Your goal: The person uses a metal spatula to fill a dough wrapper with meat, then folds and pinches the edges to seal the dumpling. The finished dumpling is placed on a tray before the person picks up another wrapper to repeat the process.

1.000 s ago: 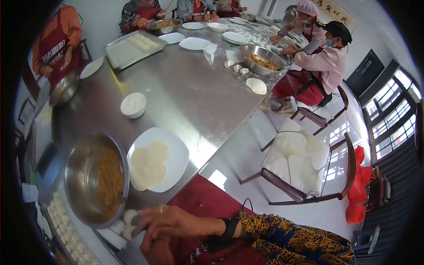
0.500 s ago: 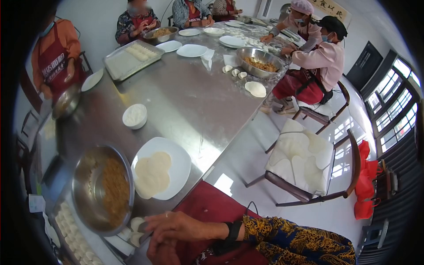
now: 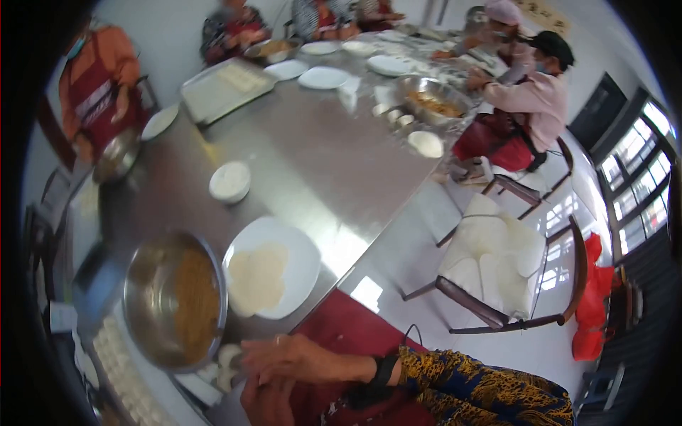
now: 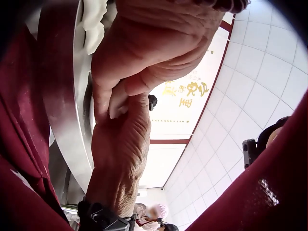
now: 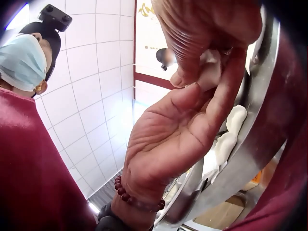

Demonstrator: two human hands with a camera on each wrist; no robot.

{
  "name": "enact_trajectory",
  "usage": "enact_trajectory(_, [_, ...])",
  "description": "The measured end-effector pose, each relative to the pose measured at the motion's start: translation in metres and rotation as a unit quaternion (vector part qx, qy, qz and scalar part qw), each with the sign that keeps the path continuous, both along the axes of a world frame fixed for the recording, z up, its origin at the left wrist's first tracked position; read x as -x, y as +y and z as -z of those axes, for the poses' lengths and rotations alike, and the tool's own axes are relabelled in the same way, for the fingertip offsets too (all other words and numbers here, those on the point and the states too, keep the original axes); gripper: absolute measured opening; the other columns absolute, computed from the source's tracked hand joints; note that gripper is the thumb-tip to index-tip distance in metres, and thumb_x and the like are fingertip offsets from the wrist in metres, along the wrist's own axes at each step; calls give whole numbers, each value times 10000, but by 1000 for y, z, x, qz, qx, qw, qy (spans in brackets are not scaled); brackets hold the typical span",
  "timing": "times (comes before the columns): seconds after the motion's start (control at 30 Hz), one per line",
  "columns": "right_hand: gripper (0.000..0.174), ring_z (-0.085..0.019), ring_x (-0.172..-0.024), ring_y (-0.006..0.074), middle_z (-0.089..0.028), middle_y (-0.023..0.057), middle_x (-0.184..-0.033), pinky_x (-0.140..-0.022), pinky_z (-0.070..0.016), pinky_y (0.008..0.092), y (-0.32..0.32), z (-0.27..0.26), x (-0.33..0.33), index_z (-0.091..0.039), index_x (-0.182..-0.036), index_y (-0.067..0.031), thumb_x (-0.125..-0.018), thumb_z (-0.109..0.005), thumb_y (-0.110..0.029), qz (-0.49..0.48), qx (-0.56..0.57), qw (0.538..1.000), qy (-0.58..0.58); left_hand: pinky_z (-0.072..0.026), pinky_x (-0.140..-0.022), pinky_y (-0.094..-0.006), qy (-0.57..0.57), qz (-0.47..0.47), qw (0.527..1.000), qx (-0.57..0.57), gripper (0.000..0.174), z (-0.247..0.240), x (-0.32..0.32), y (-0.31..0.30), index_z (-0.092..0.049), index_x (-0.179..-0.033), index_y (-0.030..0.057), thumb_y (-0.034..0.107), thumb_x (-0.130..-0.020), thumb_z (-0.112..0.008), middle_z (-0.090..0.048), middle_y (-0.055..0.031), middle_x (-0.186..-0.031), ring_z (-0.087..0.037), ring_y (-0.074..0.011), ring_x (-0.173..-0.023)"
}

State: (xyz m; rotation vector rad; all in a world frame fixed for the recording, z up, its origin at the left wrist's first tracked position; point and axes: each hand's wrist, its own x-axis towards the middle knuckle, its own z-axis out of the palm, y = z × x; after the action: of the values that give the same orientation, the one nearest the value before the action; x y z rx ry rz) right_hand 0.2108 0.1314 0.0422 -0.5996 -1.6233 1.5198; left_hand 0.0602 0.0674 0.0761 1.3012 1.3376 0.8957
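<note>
In the head view my right hand [image 3: 291, 358] lies over my left hand [image 3: 266, 401] at the bottom, hiding what is between them. The right wrist view shows a piece of white dough [image 5: 210, 72], pinched by my right hand [image 5: 207, 29] from above while my left hand [image 5: 168, 130], palm up with a beaded bracelet, cradles it. Seen from the left wrist, the dough [image 4: 118, 102] is mostly covered by my left hand [image 4: 149, 45] and the fingers of my right hand [image 4: 120, 149].
Beside my hands stand a steel bowl of filling [image 3: 149, 305], a plate [image 3: 302, 266] of flat wrappers [image 3: 259, 277] and a tray with rows of dumplings [image 3: 124, 366]. A small white bowl [image 3: 229, 182] is farther off. Several people sit or stand round the steel table [image 3: 320, 163].
The head view has shifted, so the table and bowls appear slightly farther right than half a second ago. My hands stay together, with only slight movement of the fingers.
</note>
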Motion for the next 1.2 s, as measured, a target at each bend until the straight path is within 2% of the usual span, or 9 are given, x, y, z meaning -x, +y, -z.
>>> enact_trajectory(0.07, [172, -461, -1357, 275, -628, 94, -1308, -1065, -446, 390, 0, -11, 1, -722, -1061, -41, -904, -653, -59, 50, 92, 994, 20, -534, -942, -373, -227, -83, 969, 49, 352, 16, -2, 4, -490, -1286, -76, -5, -942, -478, -558, -175, -1279, -593, -248, -1150])
enact_trajectory(0.13, [209, -495, -1326, 296, -628, 124, -1297, -1025, -471, 386, 3, -6, 3, -715, -1093, -43, -893, -654, -32, 46, 116, 990, 65, -508, -995, -397, -357, -117, 922, 91, 371, 6, -3, 5, -471, -1310, -81, -7, -947, -466, -530, -183, -1319, -568, -266, -1197])
enact_trajectory(0.27, [151, -508, -1316, 300, -678, 146, -1200, -1052, -443, 383, 4, -9, 6, -734, -1009, -32, -876, -667, -11, 58, 46, 997, 31, -443, -1074, -442, -379, -117, 914, 83, 387, 0, -5, 5, -441, -1340, -105, -40, -959, -414, -521, -186, -1334, -538, -282, -1244])
enact_trajectory(0.37, [95, -494, -1331, 302, -713, 132, -1117, -1058, -427, 388, 6, -9, 5, -739, -948, -38, -871, -683, -38, 48, 19, 999, -4, -451, -1068, -441, -402, -137, 898, 118, 404, 2, -4, 2, -428, -1357, -110, -50, -957, -408, -520, -182, -1335, -537, -271, -1248])
enact_trajectory(0.53, [153, -496, -1329, 303, -709, 121, -1134, -1056, -437, 386, 4, -9, 9, -745, -984, -61, -836, -724, -87, 27, 3, 998, -53, -455, -1068, -441, -384, -105, 907, 139, 429, -1, 6, 2, -408, -1386, -104, -55, -960, -400, -522, -174, -1330, -539, -260, -1245])
enact_trajectory(0.6, [184, -496, -1328, 303, -702, 113, -1159, -1055, -440, 382, 4, -15, 13, -747, -1010, -66, -827, -731, -87, 57, 35, 997, -44, -456, -1069, -443, -384, -100, 908, 136, 434, 0, 7, 0, -402, -1393, -102, -53, -962, -394, -521, -172, -1331, -539, -262, -1245])
enact_trajectory(0.93, [196, -510, -1322, 284, -695, 116, -1181, -1067, -420, 394, 7, -1, 8, -746, -1029, -72, -836, -720, -92, 15, -11, 1000, -6, -440, -1082, -447, -398, -121, 902, 115, 441, 5, 6, -4, -396, -1402, -95, -69, -961, -399, -507, -173, -1350, -517, -265, -1271])
enact_trajectory(1.03, [210, -507, -1323, 289, -702, 103, -1169, -1071, -417, 396, 6, -4, 10, -746, -1035, -72, -828, -731, -109, 12, -37, 998, -57, -438, -1083, -449, -389, -118, 905, 128, 444, 6, 8, -4, -390, -1409, -92, -66, -966, -401, -504, -175, -1356, -520, -263, -1267])
enact_trajectory(1.2, [259, -510, -1322, 283, -712, 72, -1151, -1084, -405, 402, 3, -12, 18, -745, -1059, -91, -805, -747, -146, 66, 23, 997, -14, -429, -1091, -453, -412, -135, 891, 136, 444, 6, 7, -5, -389, -1411, -89, -63, -968, -398, -502, -180, -1357, -517, -263, -1270])
